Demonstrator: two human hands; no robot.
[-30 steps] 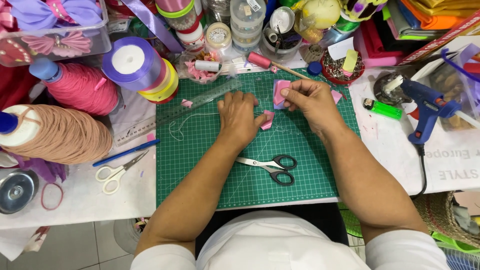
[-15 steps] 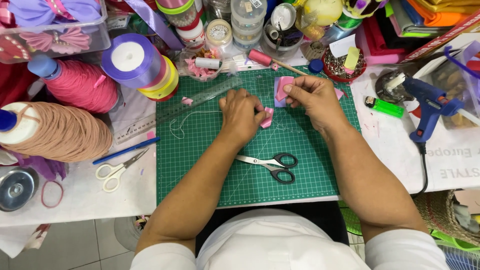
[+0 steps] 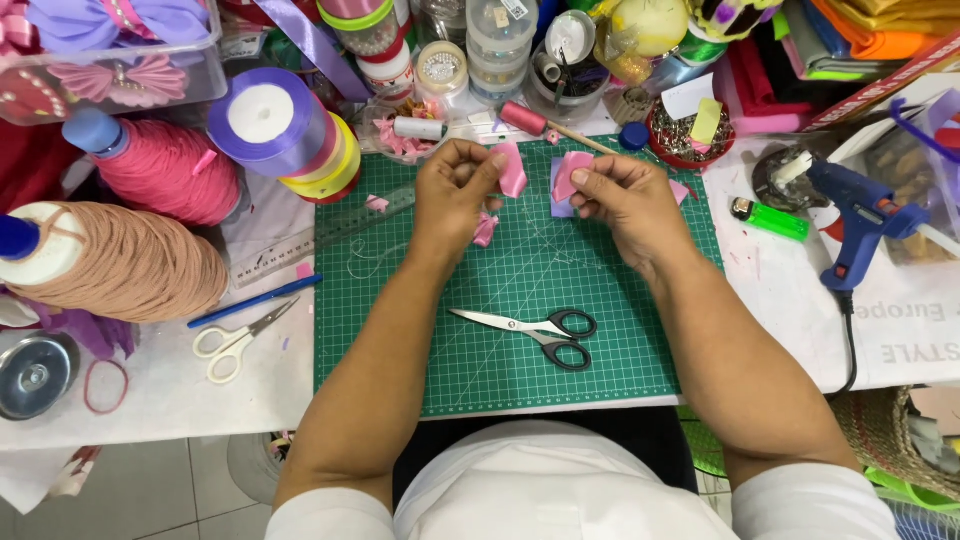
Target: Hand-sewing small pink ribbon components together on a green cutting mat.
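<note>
My left hand (image 3: 452, 195) is raised over the far part of the green cutting mat (image 3: 520, 360), pinching a small pink ribbon piece (image 3: 512, 170) between thumb and fingers. Another folded pink ribbon bit (image 3: 485, 231) lies on the mat just below that hand. My right hand (image 3: 620, 200) holds a folded pink ribbon piece (image 3: 570, 175) over a pale lilac square piece (image 3: 556, 200) on the mat. The two hands are close together, a few centimetres apart.
Black-handled scissors (image 3: 545, 332) lie mid-mat; white-handled scissors (image 3: 228, 345) and a blue pen (image 3: 255, 301) lie left. Large yarn cones (image 3: 130, 265), ribbon spools (image 3: 280, 130), a clear ruler (image 3: 330, 232), jars, a green lighter (image 3: 765, 217) and a blue glue gun (image 3: 860, 215) crowd the table.
My left hand has lifted off the mat and moved away from me, now holding a pink ribbon piece up. My right hand has stayed nearly still with its ribbon.
</note>
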